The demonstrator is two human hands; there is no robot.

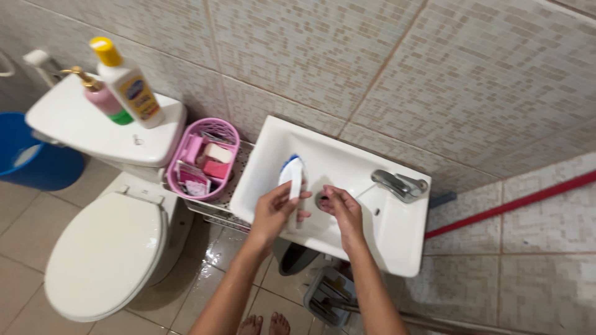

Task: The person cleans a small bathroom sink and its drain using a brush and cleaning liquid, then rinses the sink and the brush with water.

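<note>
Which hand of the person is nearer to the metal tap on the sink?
The right hand. It is over the basin by the drain, just left of the tap in the picture. The left hand holds the white brush, farther left.

Under the hands, the sink (pixel 385 236) looks like glossy white ceramic. The scrub brush (pixel 292 175) in the left hand (pixel 273 214) is smooth white plastic. Right of the right hand (pixel 344 214), the tap (pixel 397 184) is shiny metal. Left of the hands, the pink basket (pixel 177 180) is perforated plastic, the toilet lid (pixel 102 254) smooth and glossy.
</note>
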